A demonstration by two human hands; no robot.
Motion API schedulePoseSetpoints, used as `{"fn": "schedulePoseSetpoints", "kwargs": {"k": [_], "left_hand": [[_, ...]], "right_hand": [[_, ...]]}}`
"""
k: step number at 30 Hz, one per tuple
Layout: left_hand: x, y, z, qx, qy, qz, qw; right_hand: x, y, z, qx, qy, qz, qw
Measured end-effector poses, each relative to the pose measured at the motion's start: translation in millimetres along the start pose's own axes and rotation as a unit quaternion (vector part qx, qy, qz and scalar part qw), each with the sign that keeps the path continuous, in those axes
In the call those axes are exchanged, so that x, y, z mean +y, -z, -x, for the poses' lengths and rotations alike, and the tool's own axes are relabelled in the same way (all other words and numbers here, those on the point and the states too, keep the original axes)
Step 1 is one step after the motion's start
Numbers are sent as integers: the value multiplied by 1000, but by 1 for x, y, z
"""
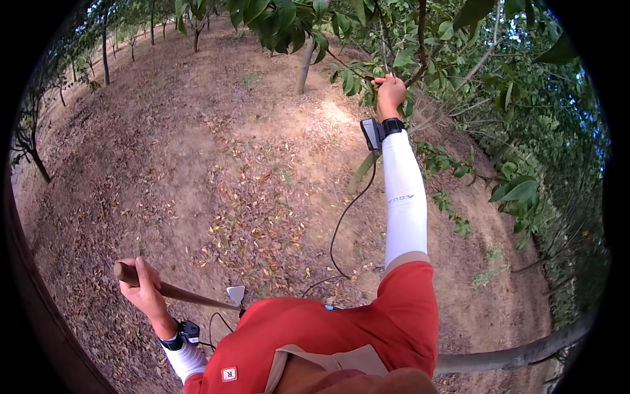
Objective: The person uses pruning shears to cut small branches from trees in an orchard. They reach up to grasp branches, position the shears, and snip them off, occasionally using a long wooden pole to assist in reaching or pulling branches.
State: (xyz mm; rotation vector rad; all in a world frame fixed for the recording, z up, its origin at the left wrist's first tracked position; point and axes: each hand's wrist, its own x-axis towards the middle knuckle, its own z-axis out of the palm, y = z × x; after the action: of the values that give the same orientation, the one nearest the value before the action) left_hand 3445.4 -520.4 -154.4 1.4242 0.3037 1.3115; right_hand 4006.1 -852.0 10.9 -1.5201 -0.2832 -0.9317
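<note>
My left hand [142, 288] is wrapped around the upper end of a long wooden handle [187, 295], which slants down to the right towards my body. A flat pale blade [236, 294] shows by the handle's lower end; how they join is partly hidden by my red shirt. Stretched up and forward, my right hand [392, 92] has its fingers curled around a thin twig [387, 60] among green leaves. The hold itself is partly hidden by the hand. A darker, thicker branch [422, 44] passes just right of it.
Dry leaves [256, 221] cover the sloping dirt ground. A tree trunk [305, 66] stands ahead, and a grey limb [512, 357] extends at lower right. Leafy branches [519, 189] hang on the right. A black cable [334, 231] loops from the device [370, 134] on my right wrist.
</note>
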Motion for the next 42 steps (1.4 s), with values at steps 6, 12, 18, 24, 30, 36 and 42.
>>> {"fn": "schedulePoseSetpoints", "kwargs": {"k": [6, 12, 18, 24, 30, 36, 42], "left_hand": [[-1, -4, -2, 7, 5, -5, 1000], [-1, -13, 2, 39, 15, -11, 999], [-8, -22, 10, 33, 9, -1, 999], [-7, -30, 15, 38, 5, -19, 999], [-10, -43, 10, 23, 20, -5, 1000], [-16, -49, 2, 19, 20, -4, 1000], [-20, -45, -7, 10, 19, -2, 1000]], "right_hand": [[-50, -9, 21, -56, -7, -80, 995], [-81, -46, -5, -112, 37, -89, 989], [-74, -68, -94, -36, 44, -202, 978], [-88, -74, -133, -49, 63, -198, 977], [-57, -66, -124, 60, 345, 128, 928], [-48, -60, -47, 6, 452, 173, 875], [-27, -41, -11, -82, 342, 249, 902]]}}
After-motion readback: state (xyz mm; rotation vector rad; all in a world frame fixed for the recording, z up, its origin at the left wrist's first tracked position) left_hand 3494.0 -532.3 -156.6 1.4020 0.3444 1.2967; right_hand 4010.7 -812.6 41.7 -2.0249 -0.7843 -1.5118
